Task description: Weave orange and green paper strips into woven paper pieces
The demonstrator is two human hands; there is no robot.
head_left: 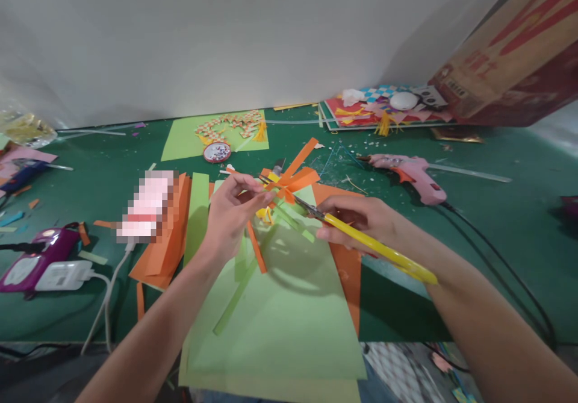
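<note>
your left hand (235,210) is pinched on a bundle of flat orange and light-green paper strips (301,180), held up over a large pale-green paper sheet (271,321); your right hand (370,212) is wrapped around metal-bladed scissors with long yellow handles (383,251), blades against the strips. the bundle is likely very light, springy and easily creased or torn, so pinch it softly where the strips cross, not by the loose ends. the scissors look rigid; hold the handles. farther right, a pink glue gun (406,174) lies on the green tabletop (487,234).
</note>
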